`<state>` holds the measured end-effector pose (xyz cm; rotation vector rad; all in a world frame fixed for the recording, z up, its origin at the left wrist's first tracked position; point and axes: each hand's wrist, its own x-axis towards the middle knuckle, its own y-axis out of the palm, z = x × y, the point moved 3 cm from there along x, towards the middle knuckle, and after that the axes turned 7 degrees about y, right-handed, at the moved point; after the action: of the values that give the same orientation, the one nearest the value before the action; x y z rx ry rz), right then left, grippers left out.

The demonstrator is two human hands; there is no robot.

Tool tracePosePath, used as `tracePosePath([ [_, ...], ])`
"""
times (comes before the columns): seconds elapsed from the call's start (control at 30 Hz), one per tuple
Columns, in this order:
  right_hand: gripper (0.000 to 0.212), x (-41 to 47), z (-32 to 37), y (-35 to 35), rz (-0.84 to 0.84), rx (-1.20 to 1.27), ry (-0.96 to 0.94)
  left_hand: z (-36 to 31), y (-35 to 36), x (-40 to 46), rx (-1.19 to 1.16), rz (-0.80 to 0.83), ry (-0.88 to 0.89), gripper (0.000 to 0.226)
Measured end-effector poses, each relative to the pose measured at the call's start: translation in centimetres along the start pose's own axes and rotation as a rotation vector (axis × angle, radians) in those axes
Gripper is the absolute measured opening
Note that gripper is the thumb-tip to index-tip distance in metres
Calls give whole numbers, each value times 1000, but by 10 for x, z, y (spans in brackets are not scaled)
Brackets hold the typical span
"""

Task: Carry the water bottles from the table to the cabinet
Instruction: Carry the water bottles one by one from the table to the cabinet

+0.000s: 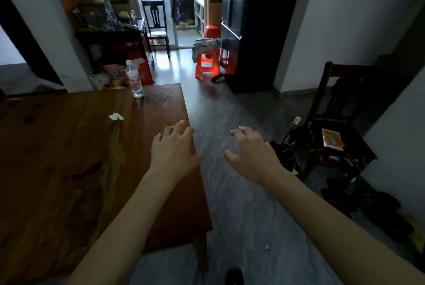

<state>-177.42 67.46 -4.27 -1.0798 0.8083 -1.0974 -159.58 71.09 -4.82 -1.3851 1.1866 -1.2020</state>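
Left hand (174, 146) over tabletop (69, 158) edge, right hand (250, 149) over floor (230, 123); both empty, fingers (181, 127) loosely spread. Paper scrap (116, 116) mid-tabletop. Bottle (134, 78) upright at far edge. Dark chair (338, 123) right, red stool (205, 63) beyond, cluttered cabinet (110, 31) far left.

One water bottle (134, 80) and one scrap of paper (116, 116) were on the table (57, 158), with two wooden chairs (156, 24) (338, 119) and two red stools (205, 62) (226, 60) beyond it.
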Motion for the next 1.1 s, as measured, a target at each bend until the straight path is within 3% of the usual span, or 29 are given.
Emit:
tracePosePath([
  [0.33,58,173,-34,-19,30,15,-122,-6,3,147,-10,-31,-154,70],
  [0.6,58,276,-51,-18,83,52,-215,-9,18,233,-7,37,-272,73],
  [1.1,51,492,-80,-28,227,48,-519,-18,44,403,-44,73,-594,74],
])
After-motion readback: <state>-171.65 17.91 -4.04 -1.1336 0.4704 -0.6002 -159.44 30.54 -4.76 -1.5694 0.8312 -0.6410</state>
